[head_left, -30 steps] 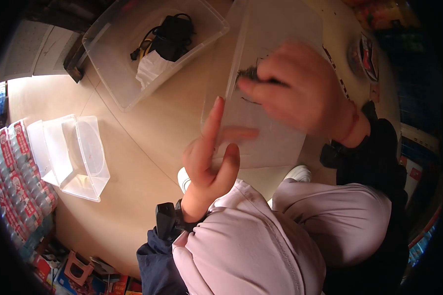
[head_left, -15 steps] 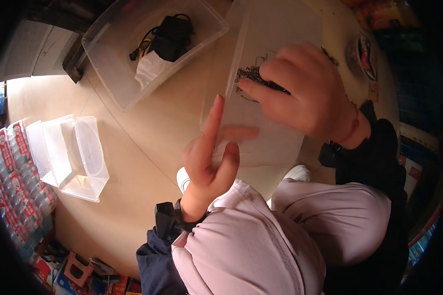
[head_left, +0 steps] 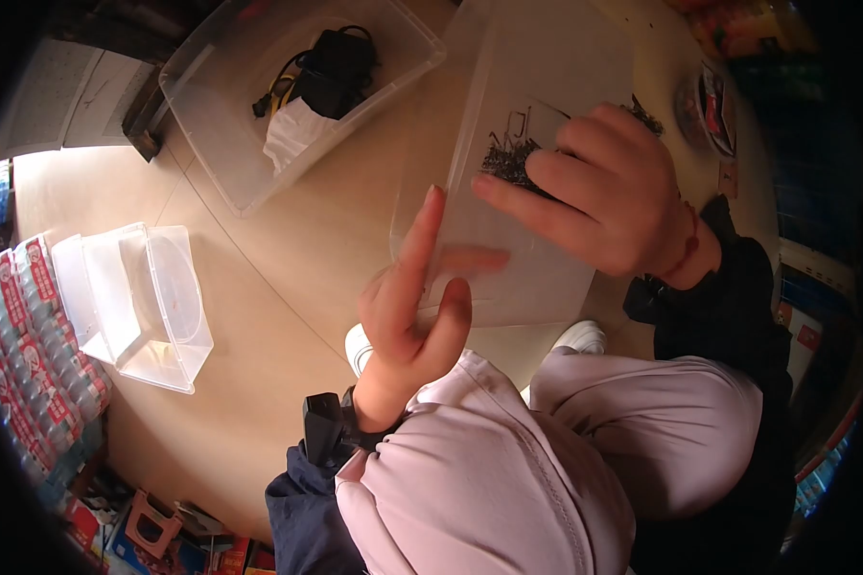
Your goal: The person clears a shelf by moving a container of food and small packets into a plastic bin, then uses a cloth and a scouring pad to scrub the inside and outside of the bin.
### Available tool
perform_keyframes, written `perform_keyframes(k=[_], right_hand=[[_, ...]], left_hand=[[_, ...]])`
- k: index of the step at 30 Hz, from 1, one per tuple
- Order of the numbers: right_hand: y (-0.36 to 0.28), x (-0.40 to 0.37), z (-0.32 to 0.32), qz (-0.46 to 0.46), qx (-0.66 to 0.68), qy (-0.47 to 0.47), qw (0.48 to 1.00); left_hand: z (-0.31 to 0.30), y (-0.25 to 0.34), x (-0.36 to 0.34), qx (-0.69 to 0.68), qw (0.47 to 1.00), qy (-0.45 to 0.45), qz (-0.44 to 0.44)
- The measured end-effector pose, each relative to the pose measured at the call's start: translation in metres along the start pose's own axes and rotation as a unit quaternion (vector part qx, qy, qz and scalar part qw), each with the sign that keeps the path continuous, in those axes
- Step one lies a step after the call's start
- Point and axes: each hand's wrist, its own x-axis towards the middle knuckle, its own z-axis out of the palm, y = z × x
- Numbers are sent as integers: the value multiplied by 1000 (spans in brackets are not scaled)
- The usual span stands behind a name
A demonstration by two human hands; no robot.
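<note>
A heap of small dark wire-like metal pieces (head_left: 508,161) lies on a translucent plastic surface (head_left: 518,278), a few longer bent ones beside its upper edge. My right hand (head_left: 599,187) is over the heap's right side. One digit stretches left along the near side of the heap; the other fingers are curled, and whatever they may hold is hidden. My left hand (head_left: 408,307) is near the left edge of the plastic, its index finger stretched out and its thumb apart, with nothing between them. A reddish blurred shape shows on the plastic beside it.
A clear bin (head_left: 249,182) with a black corded device (head_left: 338,72) and white bag (head_left: 297,134) stands upper left. Small clear containers (head_left: 144,307) and wrapped bottle packs (head_left: 43,355) are left. More dark pieces (head_left: 645,117) and a round container (head_left: 708,113) lie beyond my right hand.
My right hand has shifted slightly right and down, with its curled fingers lower. The heap is nudged right and more of the bent pieces show. My left hand has barely moved.
</note>
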Motion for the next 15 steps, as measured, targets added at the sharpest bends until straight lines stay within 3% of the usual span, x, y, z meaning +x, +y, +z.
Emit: perform_keyframes(k=[4,10,13,15], right_hand=[[2,-4,3,31,25,6,999],[-1,-2,3,88,105,14,991],[0,-6,4,111,119,16,986],[1,-8,1,131,147,20,980]], left_hand=[[5,-11,3,7,997,52,53],[4,-7,2,2,997,53,47],[1,-3,0,-2,1000,-2,-6],[5,-12,2,20,996,53,65]])
